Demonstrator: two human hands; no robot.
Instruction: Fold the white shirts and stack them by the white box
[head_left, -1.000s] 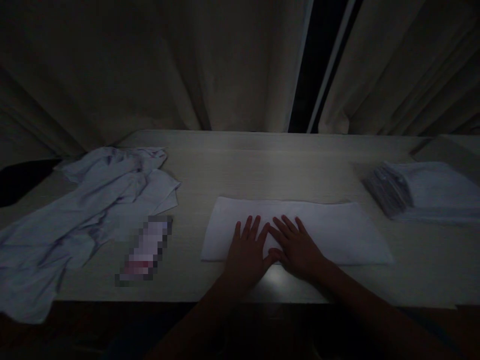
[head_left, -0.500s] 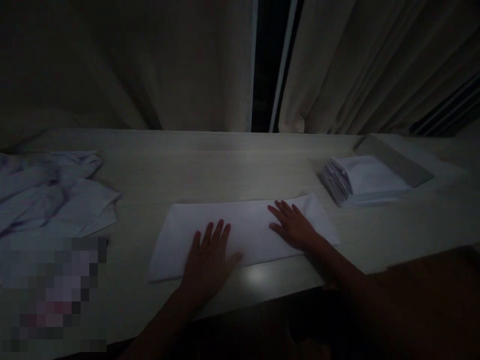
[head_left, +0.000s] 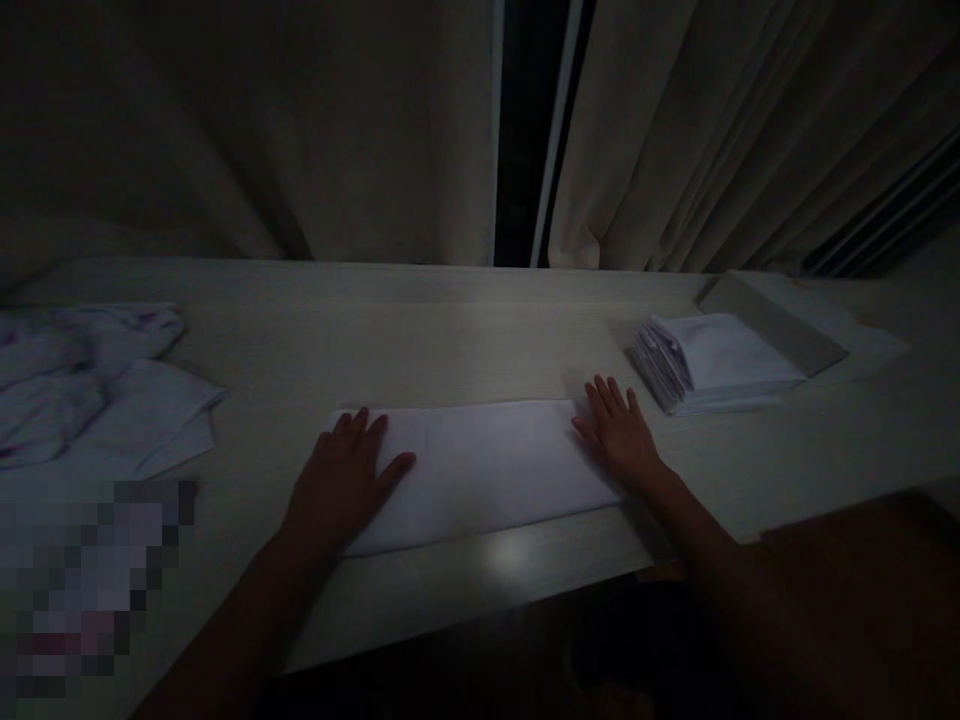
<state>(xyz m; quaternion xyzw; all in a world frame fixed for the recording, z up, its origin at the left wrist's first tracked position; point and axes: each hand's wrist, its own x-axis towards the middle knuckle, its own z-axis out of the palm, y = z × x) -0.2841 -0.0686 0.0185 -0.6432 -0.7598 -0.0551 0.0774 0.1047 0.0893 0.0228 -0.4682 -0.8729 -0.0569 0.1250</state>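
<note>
A long white cloth [head_left: 480, 465], folded into a flat strip, lies across the near part of the pale wooden table [head_left: 465, 320]. My left hand [head_left: 341, 480] rests flat on its left end with the fingers spread. My right hand [head_left: 619, 430] lies flat on its right end, fingers apart too. Neither hand grips anything. The room is dim.
A stack of folded white cloths [head_left: 709, 362] sits at the right, beside a flat grey board [head_left: 780, 322]. A heap of crumpled pale cloth [head_left: 82, 385] lies at the left, with a blurred patch below it. Curtains hang behind the table.
Both hands have slid apart along the cloth, from side by side at its middle out to its two ends. The view has turned to the right.
</note>
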